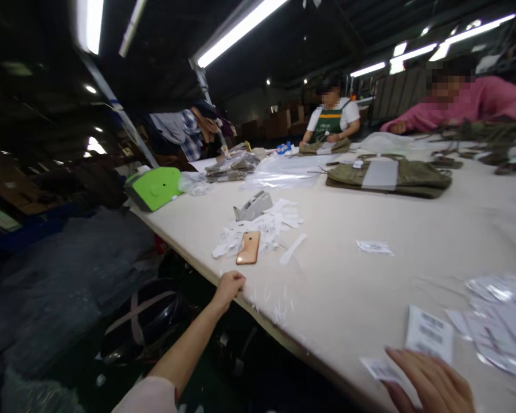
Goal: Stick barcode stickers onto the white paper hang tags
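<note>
From here, the person's right hand point(432, 381) is low over the worktop point(339, 275), by its near edge, thumb and fingers pinching a small printed label point(380, 370). A larger barcode sheet point(430, 332) lies right behind those fingers, partly covered by them, and a spread of glossy tags point(499, 327) crowds in on the right. The left hand point(230, 288) rests farther along the near edge, fingers curled in; I can't tell whether anything is inside. Just beyond it, a phone point(249, 248), a heap of paper strips point(279, 221) and a grey tape dispenser point(253, 206) block the way across. One barcode slip point(375, 247) lies by itself mid-top. A green machine point(155, 188) occupies the left corner. Toward the far edge sit folded olive garments point(421, 176) and clear plastic point(284, 171), with a co-worker in a green apron point(329, 122) behind and another in pink point(490, 97) leaning in at the right.
</note>
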{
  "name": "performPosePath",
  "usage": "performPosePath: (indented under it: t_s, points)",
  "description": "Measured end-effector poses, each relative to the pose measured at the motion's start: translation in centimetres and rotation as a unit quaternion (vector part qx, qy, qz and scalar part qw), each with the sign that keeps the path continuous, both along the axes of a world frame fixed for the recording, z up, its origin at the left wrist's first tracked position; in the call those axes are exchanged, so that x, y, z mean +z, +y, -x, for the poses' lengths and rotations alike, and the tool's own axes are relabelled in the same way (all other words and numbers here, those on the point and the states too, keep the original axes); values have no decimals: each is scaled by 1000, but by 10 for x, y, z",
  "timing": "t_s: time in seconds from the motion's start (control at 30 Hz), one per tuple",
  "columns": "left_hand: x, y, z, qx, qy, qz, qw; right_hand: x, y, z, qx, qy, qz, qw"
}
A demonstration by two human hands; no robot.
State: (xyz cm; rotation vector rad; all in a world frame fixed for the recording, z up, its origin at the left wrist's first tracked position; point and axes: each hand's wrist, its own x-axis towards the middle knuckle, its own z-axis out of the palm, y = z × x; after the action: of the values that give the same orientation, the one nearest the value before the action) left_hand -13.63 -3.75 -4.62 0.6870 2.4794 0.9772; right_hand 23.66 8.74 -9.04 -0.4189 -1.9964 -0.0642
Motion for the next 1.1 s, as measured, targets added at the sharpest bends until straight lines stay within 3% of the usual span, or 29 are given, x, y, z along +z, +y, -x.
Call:
performPosePath:
  t_s: [0.1, 0.17, 0.2, 0.23, 0.3, 0.43, 0.5, 0.57, 0.63, 0.7, 0.9, 1.0, 1.1]
  points:
    - [8, -5, -19, -6, 27, -34, 999, 23, -6, 3, -36, -1, 20, 999]
    - [16, -3, -44, -39, 107, -80, 990, 32, -6, 7, -50, 3, 22, 999]
    - [20, -1, -61, -64, 100, -101, 988, 34, -5, 9, -57, 3, 26, 998]
    - [24, 1, -80, -98, 56, -118, 987, 34, -4, 10, -63, 1, 28, 998]
    - [31, 5, -121, -152, -122, -128, 972, 34, -4, 10, -71, -5, 29, 997]
    - [36, 18, -189, -162, -481, -120, 853, 32, -7, 7, -73, -31, 22, 997]
    - [36, 27, -206, -156, -568, -115, 800, 30, -9, 4, -76, -62, 24, 995]
    - [35, 34, -214, -154, -603, -108, 775, 28, -11, 2, -80, -88, 31, 992]
    - [34, 40, -215, -149, -601, -101, 779, 27, -12, 1, -79, -90, 35, 992]
    - [32, 43, -214, -149, -571, -102, 801, 24, -12, 0, -71, -85, 38, 993]
    - [29, 49, -200, -217, -341, -126, 906, 18, -12, 0, -33, -85, 92, 992]
    - [30, 54, -193, -277, -258, -100, 920, 24, -15, 0, -17, -23, 240, 970]
    - [32, 59, -193, -341, -244, -72, 905, 34, -18, 0, 8, 27, 469, 883]
